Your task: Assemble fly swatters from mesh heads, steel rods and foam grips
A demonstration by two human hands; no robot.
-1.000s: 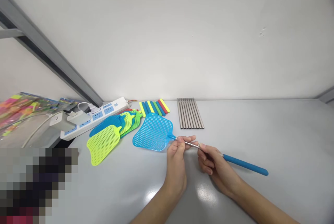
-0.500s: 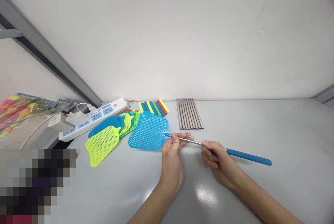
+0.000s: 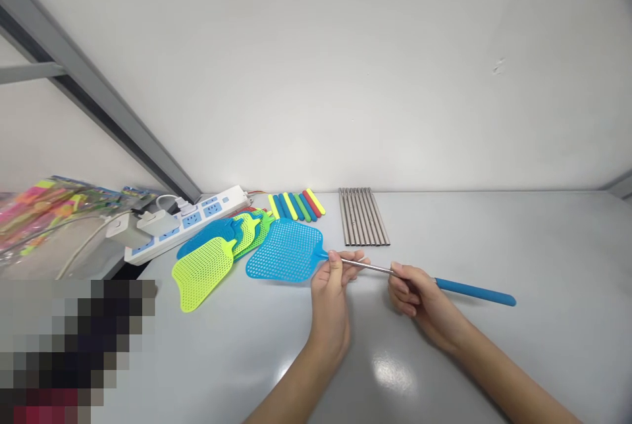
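Holding a blue fly swatter [image 3: 368,266] above the surface's [image 3: 553,246] middle.
A white power strip [image 3: 201,218] lies along the left edge, then overlapping swatter heads [image 3: 203,271]; coloured grips [image 3: 296,206] line the far edge; the left hand [image 3: 330,289] pinches the shaft [image 3: 378,268] beside the blue head [image 3: 286,250], spare fingers [image 3: 349,273] extended; steel tubes [image 3: 364,216] lie near the far edge; the right hand [image 3: 423,295] is closed round the shaft, whose blue grip [image 3: 476,291] points toward the right edge.
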